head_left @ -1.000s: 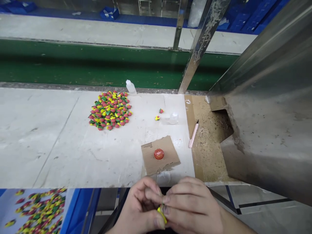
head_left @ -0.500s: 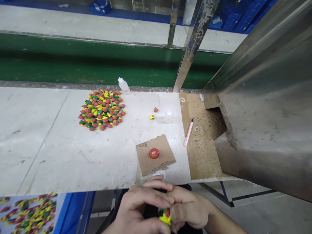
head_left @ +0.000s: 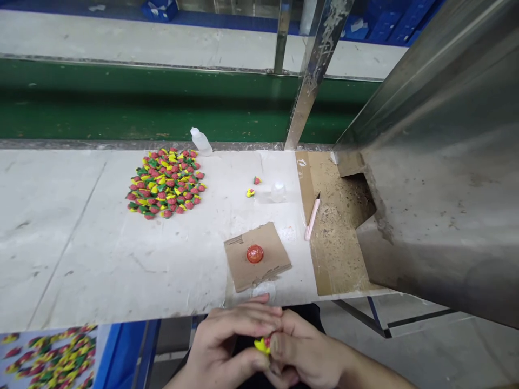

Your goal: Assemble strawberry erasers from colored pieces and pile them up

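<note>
Yellow and red, one small toy (head_left: 261, 346) is pinched between the left hand (head_left: 221, 330) and the right hand (head_left: 304, 348), before the near edge of the table (head_left: 174, 281), seemingly in a step of close handwork, which probably next calls for steady, gentle pressure.

I hold a yellow and pinkish-red piece (head_left: 261, 346); before me, a pile (head_left: 166, 185) mottled red, yellow and green, an orange-red disc (head_left: 255, 254), a pale pink pen (head_left: 312, 219).

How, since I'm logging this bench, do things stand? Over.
Left hand, right hand: both on small yellow-and-red piece. Fingers partly hide it. Nothing seen blocking hands.
</note>
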Motion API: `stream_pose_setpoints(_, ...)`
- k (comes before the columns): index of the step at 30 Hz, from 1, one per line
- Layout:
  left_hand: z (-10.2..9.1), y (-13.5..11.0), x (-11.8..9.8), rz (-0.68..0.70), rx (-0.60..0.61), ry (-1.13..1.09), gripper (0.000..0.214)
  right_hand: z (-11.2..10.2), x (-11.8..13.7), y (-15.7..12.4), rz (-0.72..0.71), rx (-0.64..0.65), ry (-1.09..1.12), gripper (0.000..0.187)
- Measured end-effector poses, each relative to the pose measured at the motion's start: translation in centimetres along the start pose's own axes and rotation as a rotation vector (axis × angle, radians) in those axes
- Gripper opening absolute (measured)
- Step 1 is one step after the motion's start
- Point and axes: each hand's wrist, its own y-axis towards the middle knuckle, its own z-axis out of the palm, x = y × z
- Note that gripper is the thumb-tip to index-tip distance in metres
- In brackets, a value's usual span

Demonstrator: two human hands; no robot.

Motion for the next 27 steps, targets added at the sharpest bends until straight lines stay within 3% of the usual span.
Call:
stream_pose_setpoints(5,0.3,0.3,-0.9,0.004,0.027,-0.07,0.023,1.0,-0.1,-0.5,-0.013,-0.064,-0.03,0.058)
stream_pose_setpoints(12,-0.4,-0.1,-1.7,0.124,0.091,0.094,0.029,1.8,0.2,0.0,-0.083,-0.109,-0.163,0.062)
stream_pose_setpoints(16,0.3,-0.3,-1.5,0.091,0.035,0.073,0.025,2.0,-0.4,0.3,-0.047,-0.109,-0.058,0.063)
stream_pose_setpoints(20,1.8,-0.6,-0.6,0.108,-0.023,0.039,0.024,1.5,-2.2,0.1,-0.048,-0.19,-0.045,0.066)
stream_pose_setpoints(22,2.0,-0.3,-0.2,0.115,0.021,0.013,0.024,0.9,-2.5,-1.0,-0.021,-0.236,-0.078,0.069)
stream_pose_setpoints(24,1.5,0.7,0.0,0.037,0.099,0.0,0.024,0.1,-1.8,-3.0,0.002,-0.291,-0.184,0.072)
stream_pose_setpoints(25,0.9,1.5,0.2,-0.023,0.118,0.02,0.023,-0.2,-1.1,-4.4,0.004,-0.329,-0.275,0.074)
stream_pose_setpoints(27,-1.2,3.8,0.6,-0.097,0.071,0.15,0.022,-0.8,0.8,-7.4,0.008,-0.432,-0.431,0.061)
